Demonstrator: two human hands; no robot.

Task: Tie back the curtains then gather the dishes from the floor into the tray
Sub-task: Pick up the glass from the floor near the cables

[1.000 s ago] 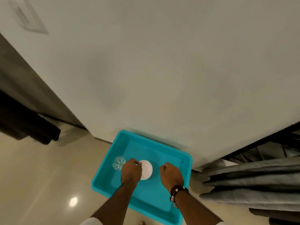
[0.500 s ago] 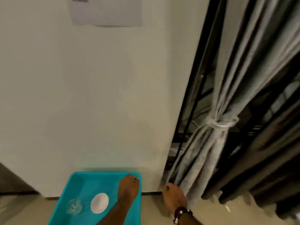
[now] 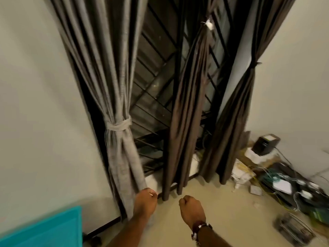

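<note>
Both hands are low in the view, knuckles up, fingers curled and holding nothing. The left hand (image 3: 145, 202) is in front of the hem of the grey curtain (image 3: 114, 82), whose pale tie (image 3: 119, 126) cinches it well above that hand. The right hand (image 3: 191, 209), with a bracelet (image 3: 200, 227) at its wrist, is over bare floor (image 3: 231, 207). Beyond and between the hands hangs a brown curtain (image 3: 188, 107); a second brown curtain (image 3: 236, 111), knotted, hangs beyond the right hand. Left of the left hand shows the tray (image 3: 44, 230) corner. Right of the right hand lies a tangle of cables (image 3: 277, 180) and boxes.
</note>
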